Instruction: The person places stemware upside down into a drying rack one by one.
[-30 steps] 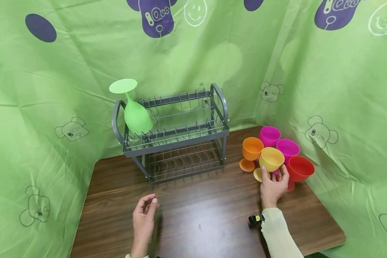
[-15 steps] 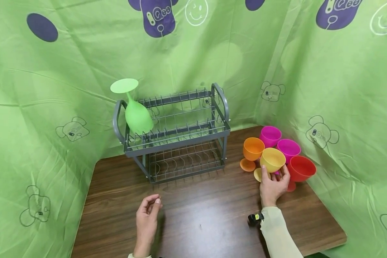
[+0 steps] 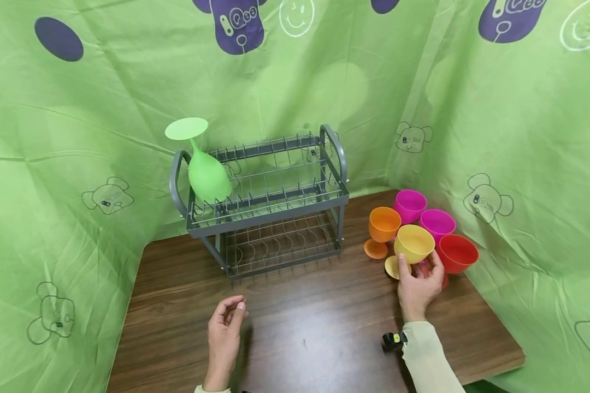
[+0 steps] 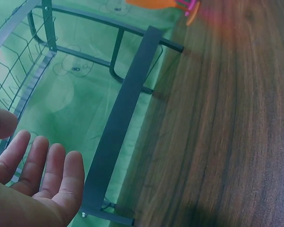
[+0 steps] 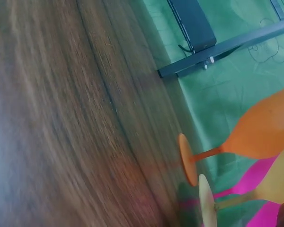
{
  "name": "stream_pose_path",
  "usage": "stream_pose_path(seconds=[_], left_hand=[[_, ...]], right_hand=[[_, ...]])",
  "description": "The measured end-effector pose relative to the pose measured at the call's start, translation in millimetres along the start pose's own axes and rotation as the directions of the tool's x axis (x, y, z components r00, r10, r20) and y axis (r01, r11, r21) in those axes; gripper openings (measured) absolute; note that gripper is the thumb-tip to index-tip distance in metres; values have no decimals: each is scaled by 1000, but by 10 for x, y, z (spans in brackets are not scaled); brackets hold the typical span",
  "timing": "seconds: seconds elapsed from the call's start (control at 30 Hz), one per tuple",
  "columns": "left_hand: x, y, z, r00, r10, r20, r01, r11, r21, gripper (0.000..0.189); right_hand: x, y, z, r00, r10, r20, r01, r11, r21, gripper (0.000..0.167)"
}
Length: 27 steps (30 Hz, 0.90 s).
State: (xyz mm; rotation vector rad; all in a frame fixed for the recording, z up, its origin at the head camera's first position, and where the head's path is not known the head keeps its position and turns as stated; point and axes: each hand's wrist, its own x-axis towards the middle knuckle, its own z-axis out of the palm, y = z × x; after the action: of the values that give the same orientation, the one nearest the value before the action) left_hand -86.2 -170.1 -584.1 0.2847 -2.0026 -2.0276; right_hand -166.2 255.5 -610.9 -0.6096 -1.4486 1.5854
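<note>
My right hand grips the yellow goblet, thumb on its near left side and fingers round the right below the bowl. In the right wrist view its pale foot and stem show beside the orange goblet. Around it stand two magenta goblets behind and a red goblet to the right, its stem partly hidden by my hand. My left hand hovers over the table's left side, fingers loosely bent and holding nothing; the left wrist view shows its fingers in front of the rack.
A grey two-tier dish rack stands at the back of the wooden table. Upside down on its upper tier, at the left end, leans a green goblet. Green printed cloth hangs behind and at both sides.
The yellow goblet has shifted slightly toward me in my right hand, a little away from the other goblets. My left hand has drifted a bit to the right.
</note>
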Motion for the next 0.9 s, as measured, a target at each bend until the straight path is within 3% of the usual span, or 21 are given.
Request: stream_pose_path(seconds=[0.23, 0.47, 0.63, 0.9], left_hand=[[0, 22, -8, 1000, 2, -5, -2, 1000, 2, 17], [-37, 32, 26, 1000, 8, 12, -9, 998, 57, 19], [-52, 41, 57, 1000, 1, 15, -2, 997, 83, 18], [-75, 38, 102, 999, 34, 26, -36, 995, 98, 19]], right_hand=[[-191, -273, -75, 980, -164, 110, 166, 986, -6, 75], [-373, -612, -77, 912, -335, 238, 340, 940, 19, 75], [-439, -767, -41, 836, -447, 318, 464, 886, 27, 77], [-491, -1001, 81, 647, -649, 399, 676, 731, 93, 73]])
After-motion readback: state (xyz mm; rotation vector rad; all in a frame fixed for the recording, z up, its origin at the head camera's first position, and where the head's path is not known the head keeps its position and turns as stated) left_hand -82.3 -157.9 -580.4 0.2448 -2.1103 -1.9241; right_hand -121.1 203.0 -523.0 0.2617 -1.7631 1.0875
